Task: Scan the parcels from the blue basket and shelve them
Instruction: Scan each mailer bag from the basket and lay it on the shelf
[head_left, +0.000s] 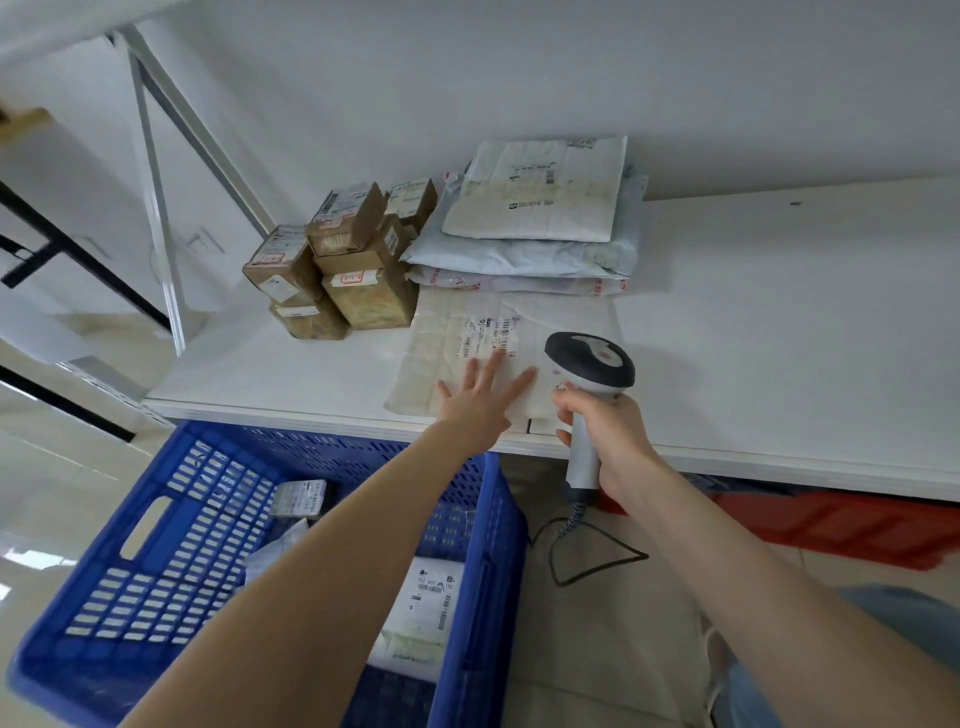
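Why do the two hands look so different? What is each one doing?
The left hand lies flat with its fingers spread, while the right hand is curled into a grip. The left hand presses on a white parcel lying on the shelf; the right hand holds a scanner by its handle. Both hands are at the shelf's front edge.

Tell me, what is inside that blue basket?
Inside the blue basket lie a white labelled parcel, a small grey box and a pale bag. The left forearm covers the middle, so anything beneath it is hidden.
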